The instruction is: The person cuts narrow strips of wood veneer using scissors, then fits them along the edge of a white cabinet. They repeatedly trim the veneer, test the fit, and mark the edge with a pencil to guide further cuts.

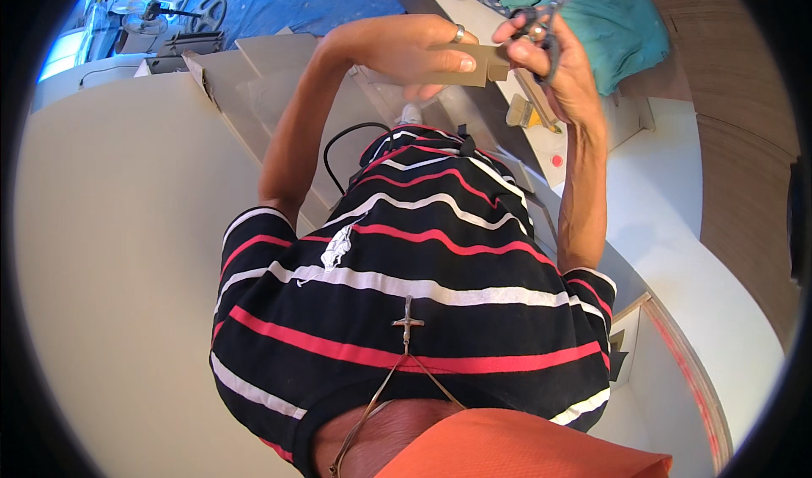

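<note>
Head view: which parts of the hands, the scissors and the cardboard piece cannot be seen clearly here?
- Scissors: blade tips cut off by the top edge; handles hidden by the right hand.
- Cardboard piece: left part covered by the left hand.
- Floor below: blocked by the striped shirt.

I find no printed packages, labels, signs or screens in my view. The nearest thing to packaging is a flat piece of brown cardboard (pixel 469 65) at about 12 o'clock, high in the picture; it is plain tan, roughly rectangular with a stepped edge on its right side, and I see no print on it. More pale, flat folded sheets that look like cardboard (pixel 254 80) lie toward 11 o'clock, angular and beige, stacked in overlapping steps; I cannot tell whether they are boxes. Nothing on them reads as a label from here.
</note>
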{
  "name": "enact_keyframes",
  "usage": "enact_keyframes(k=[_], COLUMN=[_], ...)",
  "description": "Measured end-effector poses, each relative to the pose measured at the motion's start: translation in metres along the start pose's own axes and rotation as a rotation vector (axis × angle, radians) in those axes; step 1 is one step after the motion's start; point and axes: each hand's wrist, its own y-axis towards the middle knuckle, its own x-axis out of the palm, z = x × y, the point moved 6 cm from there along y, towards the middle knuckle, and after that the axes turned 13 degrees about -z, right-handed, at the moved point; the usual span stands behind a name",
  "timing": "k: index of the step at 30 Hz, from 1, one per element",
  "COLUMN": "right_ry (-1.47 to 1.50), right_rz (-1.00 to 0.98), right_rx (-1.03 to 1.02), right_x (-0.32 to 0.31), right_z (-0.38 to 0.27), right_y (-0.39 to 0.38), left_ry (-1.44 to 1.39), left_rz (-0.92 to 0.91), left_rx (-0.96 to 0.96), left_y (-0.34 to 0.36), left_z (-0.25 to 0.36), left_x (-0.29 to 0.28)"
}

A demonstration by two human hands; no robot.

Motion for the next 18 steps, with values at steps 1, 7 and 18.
enact_keyframes(k=[1,7,18], right_ry=[-0.023,0.078,0.403], right_rz=[-0.003,0.02,0.365], right_rx=[0.06,0.129,0.071], right_x=[0.003,-0.001,0.011], right_z=[0.005,0.042,0.119], right_y=[0.006,0.027,0.013], left_ry=[-0.035,0.12,-0.942], left_rz=[-0.028,0.346,0.606], left_rx=[-0.029,0.188,0.047], left_y=[0.002,0.01,0.027], left_z=[-0.007,-0.048,-0.144], left_x=[-0.002,-0.027,0.065])
